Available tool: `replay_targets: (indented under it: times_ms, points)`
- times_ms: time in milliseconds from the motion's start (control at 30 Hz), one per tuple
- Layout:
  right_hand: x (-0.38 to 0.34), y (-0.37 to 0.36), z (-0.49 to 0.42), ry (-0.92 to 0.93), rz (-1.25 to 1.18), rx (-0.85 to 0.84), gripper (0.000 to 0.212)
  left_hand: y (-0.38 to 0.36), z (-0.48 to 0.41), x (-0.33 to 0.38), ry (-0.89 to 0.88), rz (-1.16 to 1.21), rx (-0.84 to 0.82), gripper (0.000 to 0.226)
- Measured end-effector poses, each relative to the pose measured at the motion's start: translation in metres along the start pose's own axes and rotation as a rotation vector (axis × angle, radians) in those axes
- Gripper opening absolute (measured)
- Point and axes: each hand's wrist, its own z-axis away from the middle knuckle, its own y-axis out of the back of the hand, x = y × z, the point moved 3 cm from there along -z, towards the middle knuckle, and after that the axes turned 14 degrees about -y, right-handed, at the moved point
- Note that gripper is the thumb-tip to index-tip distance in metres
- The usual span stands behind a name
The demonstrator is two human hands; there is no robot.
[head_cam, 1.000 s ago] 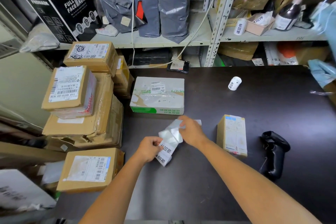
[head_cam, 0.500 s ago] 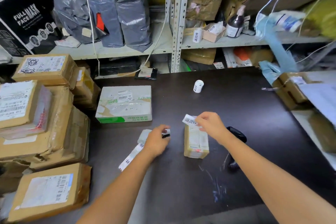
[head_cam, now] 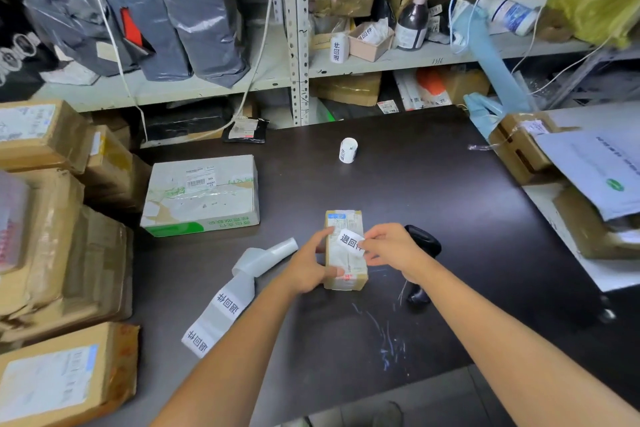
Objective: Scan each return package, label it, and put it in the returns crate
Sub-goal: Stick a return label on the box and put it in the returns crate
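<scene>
Now the label [head_cam: 349,240] is off its strip [head_cam: 235,298] and down on the box [head_cam: 344,220]. A second ago both hands were still peeling it free. Half a second ago the right hand was carrying it over while the left let the strip go.

The strip lies loose on the counter [head_cam: 398,184], just left of the box. The left hand [head_cam: 306,265] has moved across to steady the box, its fingers curled against the left side and the thumb over the top edge. The right hand [head_cam: 391,248] pinches the label's right edge between thumb and fingers, with the label lying slantwise across the top face. Its right end may still be lifted, though the hand covers that part.

The box stands on the counter in front of the person, between the two hands. The scanner [head_cam: 426,241] lies just behind the right hand.

So the labelling of this box looks nearly done. It probably needs only a press to smooth the label flat, and then the box can go to the crate, which I cannot pick out with confidence.
</scene>
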Motion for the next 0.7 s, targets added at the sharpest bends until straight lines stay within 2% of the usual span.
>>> replay_targets:
  times_ms: [200, 433, 700]
  points:
    - [0.001, -0.005, -0.006, -0.023, 0.065, -0.014, 0.009, -0.001, -0.001, -0.002, 0.018, 0.056, 0.039, 0.092]
    - [0.000, -0.013, -0.011, 0.011, 0.163, 0.049, 0.010, -0.004, 0.002, -0.011, 0.049, 0.132, 0.118, 0.075]
    - [-0.002, -0.016, -0.019, 0.050, 0.289, 0.083, 0.008, -0.003, -0.003, -0.009, 0.056, 0.084, 0.090, 0.081]
